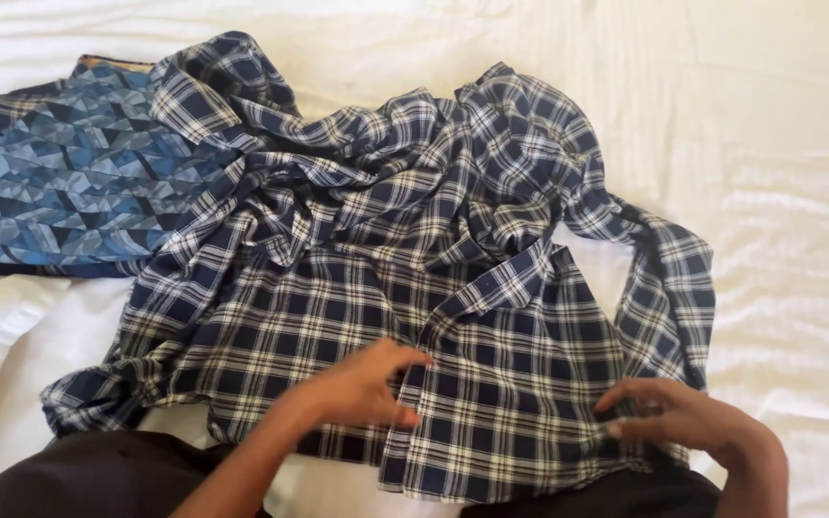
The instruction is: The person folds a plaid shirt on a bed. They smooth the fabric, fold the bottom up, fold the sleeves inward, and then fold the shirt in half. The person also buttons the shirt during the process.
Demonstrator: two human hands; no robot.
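Observation:
A navy and white plaid shirt [386,249] lies crumpled and spread across a white bed sheet [722,115]. My left hand [367,384] rests on the shirt's lower front, thumb and fingers pinching the fabric edge near the middle. My right hand [683,417] lies on the lower right part of the shirt, fingers curled onto the cloth near the hem. One sleeve [669,278] trails out to the right, another bunches at the lower left [88,393].
A folded blue garment with a geometric triangle pattern [69,182] lies at the upper left, partly under the plaid shirt. Dark cloth [98,475] covers my lap at the bottom edge. White sheet stretches to the right and top.

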